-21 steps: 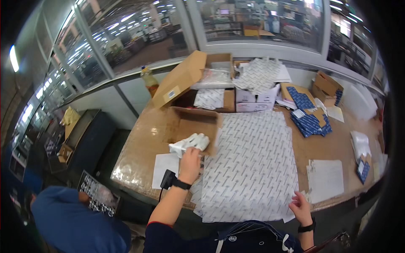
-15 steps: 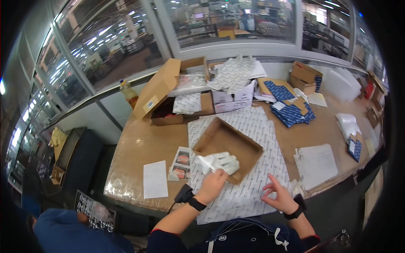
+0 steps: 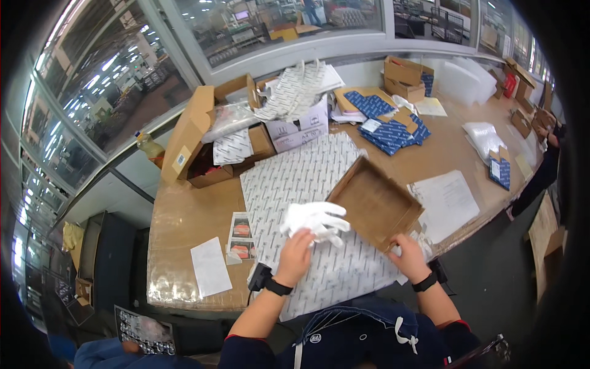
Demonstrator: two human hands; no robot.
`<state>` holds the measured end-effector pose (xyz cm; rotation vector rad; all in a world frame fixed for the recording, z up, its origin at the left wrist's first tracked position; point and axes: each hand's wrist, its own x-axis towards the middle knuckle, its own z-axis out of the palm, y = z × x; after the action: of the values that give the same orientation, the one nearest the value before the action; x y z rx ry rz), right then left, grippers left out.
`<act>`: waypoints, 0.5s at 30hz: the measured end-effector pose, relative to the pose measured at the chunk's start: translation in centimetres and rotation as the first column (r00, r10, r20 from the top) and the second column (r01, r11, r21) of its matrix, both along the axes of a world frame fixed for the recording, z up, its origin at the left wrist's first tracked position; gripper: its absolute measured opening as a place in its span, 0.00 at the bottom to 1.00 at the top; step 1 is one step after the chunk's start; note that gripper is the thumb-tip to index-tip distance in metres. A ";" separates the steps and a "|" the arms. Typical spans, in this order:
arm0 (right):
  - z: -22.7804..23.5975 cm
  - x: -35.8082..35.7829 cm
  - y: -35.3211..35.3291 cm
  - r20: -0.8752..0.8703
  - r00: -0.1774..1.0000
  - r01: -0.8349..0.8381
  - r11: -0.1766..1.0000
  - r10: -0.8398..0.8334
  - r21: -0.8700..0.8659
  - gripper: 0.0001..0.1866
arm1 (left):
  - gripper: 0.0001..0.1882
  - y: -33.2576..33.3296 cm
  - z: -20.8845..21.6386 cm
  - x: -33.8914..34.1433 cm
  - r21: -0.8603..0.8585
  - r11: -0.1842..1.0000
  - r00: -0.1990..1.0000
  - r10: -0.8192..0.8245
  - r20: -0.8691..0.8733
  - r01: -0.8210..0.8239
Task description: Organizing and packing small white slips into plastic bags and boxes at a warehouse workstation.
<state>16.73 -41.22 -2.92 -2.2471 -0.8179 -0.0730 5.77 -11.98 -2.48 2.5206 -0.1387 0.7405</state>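
Observation:
My left hand pinches a white glove at its near side and holds it over the printed white paper. The glove's fingers point to the right; whether it is one or a pair I cannot tell. My right hand grips the near corner of a shallow brown cardboard box, its thumb against the wall. The box lies turned at an angle, partly on the paper, and its inside shows bare cardboard.
Open cartons and a white box with printed sheets stand at the back. Blue printed packets lie farther right, beyond white sheets. Another person stands at the table's right end; someone in blue sits lower left.
My left hand has lifted the glove out of the cardboard box. My right hand has taken hold of the box's near corner, and the box has moved right. The view has shifted too.

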 end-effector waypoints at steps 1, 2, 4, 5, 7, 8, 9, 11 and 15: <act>0.1 0.3 -0.6 -0.018 1.000 0.000 1.000 -0.001 -0.007 0.18 | 0.20 0.3 -0.7 0.4 -0.007 1.000 1.000 -0.001 -0.018 0.000; 0.2 0.7 -1.2 -0.038 0.998 0.056 0.998 -0.056 0.014 0.18 | 0.22 0.9 -1.8 0.8 -0.038 0.999 0.991 -0.021 -0.129 0.016; 0.2 0.9 -2.4 -0.072 0.991 0.113 0.993 -0.110 0.029 0.18 | 0.24 0.8 -2.7 0.6 -0.073 0.997 0.967 -0.045 -0.251 0.028; 0.5 0.7 -3.1 -0.116 0.976 0.190 0.981 -0.186 0.028 0.18 | 0.25 0.3 -3.1 0.0 -0.030 0.999 0.881 -0.041 -0.471 0.030; -0.1 1.0 -4.7 -0.138 0.945 0.301 0.954 -0.296 0.012 0.19 | 0.27 -0.2 -4.2 -0.2 -0.070 0.997 0.772 -0.079 -0.631 0.045; -0.5 1.1 -5.3 -0.148 0.945 0.297 0.955 -0.292 0.008 0.19 | 0.27 -0.2 -4.6 -0.4 -0.071 0.997 0.765 -0.076 -0.639 0.040; -0.4 1.0 -6.2 -0.191 0.920 0.358 0.932 -0.341 0.063 0.19 | 0.27 -0.3 -4.8 -0.4 -0.084 0.994 0.804 -0.107 -0.584 0.071; -0.3 0.8 -7.8 -0.228 0.889 0.432 0.892 -0.396 0.136 0.18 | 0.27 -0.3 -5.4 -0.7 -0.096 0.990 0.837 -0.137 -0.530 0.101; 2.3 -1.7 -11.7 -0.158 0.806 0.591 0.792 -0.570 0.156 0.16 | 0.30 -2.5 -6.3 0.1 0.051 0.984 0.852 -0.121 -0.508 0.170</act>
<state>15.02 -52.93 -0.61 -2.2077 -0.0264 -0.3123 5.87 -14.52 -8.76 2.6646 -0.1821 -0.0042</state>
